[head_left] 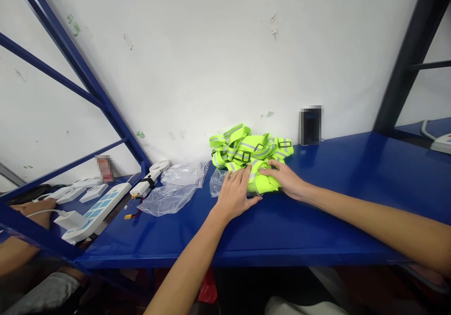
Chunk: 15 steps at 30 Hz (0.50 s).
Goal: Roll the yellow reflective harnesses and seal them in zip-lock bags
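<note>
A pile of neon yellow-green reflective strap vests [243, 148], with grey stripes and black buckles, lies on the blue shelf against the wall. At its front is a folded neon bundle [264, 183], partly in a clear plastic bag [216, 183]. My left hand [234, 192] rests on the bag and the bundle's left side, its fingers stretched out and its thumb towards the front edge. From the right, my right hand [289, 181] grips the bundle, fingers on top. Some of its fingers are hidden by the fabric.
Flat clear plastic bags [183, 178] lie left of the pile. Farther left are a white device with a black strap [146, 183], yellow-ended cables [132, 215] and a power strip [102, 211]. A dark box [310, 126] leans on the wall. Another person's arm [35, 216] is beyond the blue frame.
</note>
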Each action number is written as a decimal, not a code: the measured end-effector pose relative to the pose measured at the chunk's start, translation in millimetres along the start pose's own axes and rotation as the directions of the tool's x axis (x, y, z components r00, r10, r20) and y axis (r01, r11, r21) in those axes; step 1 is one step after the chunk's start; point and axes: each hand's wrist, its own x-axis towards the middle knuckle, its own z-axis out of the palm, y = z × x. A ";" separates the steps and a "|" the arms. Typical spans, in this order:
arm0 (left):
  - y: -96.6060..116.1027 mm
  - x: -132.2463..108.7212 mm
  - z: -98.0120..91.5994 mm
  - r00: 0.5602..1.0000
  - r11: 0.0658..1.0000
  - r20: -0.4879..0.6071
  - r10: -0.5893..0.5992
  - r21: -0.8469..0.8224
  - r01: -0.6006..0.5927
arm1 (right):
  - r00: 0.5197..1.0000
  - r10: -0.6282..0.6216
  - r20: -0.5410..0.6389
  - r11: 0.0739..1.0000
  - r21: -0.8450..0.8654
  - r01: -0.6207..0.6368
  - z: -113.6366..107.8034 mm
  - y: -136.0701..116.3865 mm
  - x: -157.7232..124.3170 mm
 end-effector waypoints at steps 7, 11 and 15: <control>2.6 -0.8 3.9 0.999 0.998 -0.038 0.036 0.058 -0.034 | 0.992 0.107 0.073 0.987 0.109 -0.115 -4.2 1.0 5.5; 9.3 0.5 4.7 0.993 0.996 -0.104 0.051 0.078 -0.043 | 0.996 0.056 0.069 0.998 0.035 -0.059 -5.5 -1.3 3.9; 13.6 3.8 7.8 0.988 0.995 -0.152 0.015 0.100 0.000 | 0.996 -0.054 0.066 0.993 -0.098 0.060 -3.7 -3.3 -0.2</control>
